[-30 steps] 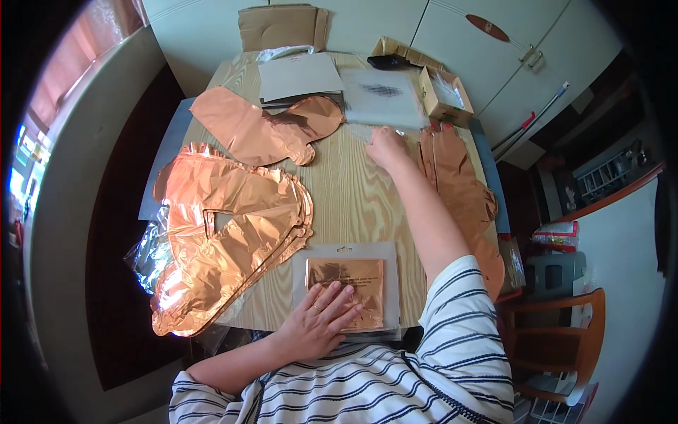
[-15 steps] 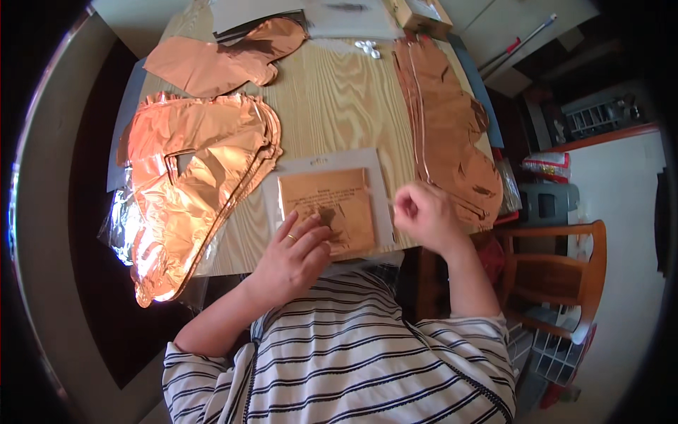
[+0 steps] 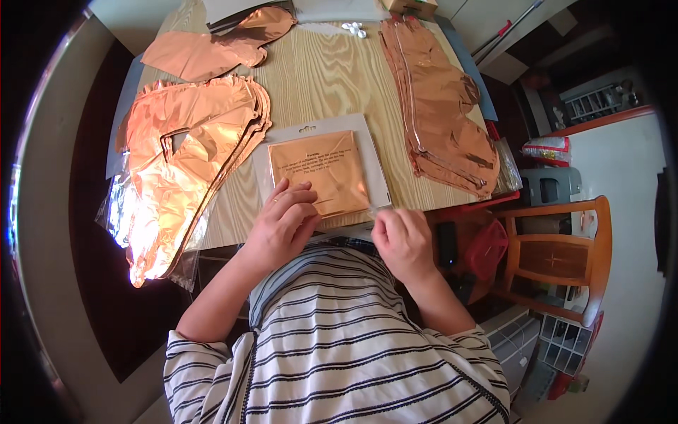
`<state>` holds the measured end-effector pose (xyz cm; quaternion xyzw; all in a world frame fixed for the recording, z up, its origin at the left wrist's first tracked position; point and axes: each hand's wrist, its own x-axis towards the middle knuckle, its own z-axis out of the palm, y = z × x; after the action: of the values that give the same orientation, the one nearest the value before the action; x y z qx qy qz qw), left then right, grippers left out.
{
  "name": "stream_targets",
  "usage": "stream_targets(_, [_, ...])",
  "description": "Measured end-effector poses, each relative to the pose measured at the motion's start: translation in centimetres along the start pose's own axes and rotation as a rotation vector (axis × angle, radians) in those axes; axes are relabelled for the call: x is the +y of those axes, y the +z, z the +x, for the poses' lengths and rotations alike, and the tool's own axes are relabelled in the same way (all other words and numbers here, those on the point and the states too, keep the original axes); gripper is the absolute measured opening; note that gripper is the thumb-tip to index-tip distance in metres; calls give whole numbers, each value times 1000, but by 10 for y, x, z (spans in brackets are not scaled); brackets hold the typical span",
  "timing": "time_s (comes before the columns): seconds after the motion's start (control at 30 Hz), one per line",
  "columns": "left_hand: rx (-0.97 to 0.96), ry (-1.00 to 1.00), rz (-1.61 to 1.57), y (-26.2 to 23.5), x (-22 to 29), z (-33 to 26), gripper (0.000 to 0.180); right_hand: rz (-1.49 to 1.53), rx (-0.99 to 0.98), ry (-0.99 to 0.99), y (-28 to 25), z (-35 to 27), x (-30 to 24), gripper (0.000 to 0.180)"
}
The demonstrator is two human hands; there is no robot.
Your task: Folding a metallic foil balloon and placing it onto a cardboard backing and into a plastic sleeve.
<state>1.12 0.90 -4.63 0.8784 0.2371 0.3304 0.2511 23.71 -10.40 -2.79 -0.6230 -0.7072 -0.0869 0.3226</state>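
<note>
A flat packet [image 3: 332, 152] lies at the table's near edge: a folded copper-coloured foil sheet under clear plastic, against a pale grey backing card [image 3: 371, 148] with a hanging slot. My left hand [image 3: 281, 222] rests on its lower left corner, fingertips on the plastic and fingers partly bent. At the lower right corner, my right hand [image 3: 404, 240] is closed in a pinch on the edge of the clear plastic bag [image 3: 373, 207]; its fingertips are partly hidden. To the left lie copper foil balloons [image 3: 191, 141], uninflated and stacked. Another stack of copper foil balloons [image 3: 441, 106] lies to the right.
One more flat copper foil balloon [image 3: 205, 49] lies at the far left, by dark and white sheets. Small white pieces [image 3: 354, 30] sit at the back, near a cardboard box [image 3: 411, 7]. A wooden chair [image 3: 554, 254] stands to the right of the table.
My right hand has come down and left to the packet's lower right corner. My left hand has slid off the packet's middle to its lower left corner. The view has shifted.
</note>
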Motion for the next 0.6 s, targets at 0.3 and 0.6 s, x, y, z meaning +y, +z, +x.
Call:
stream_targets(0.3, [-27,32,67,2,1,-2,25,240,-343,239,-20,12,22,41])
stream_targets(0.6, [-77,22,49,-1,0,3,31,177,-318,86,-2,19,42,35])
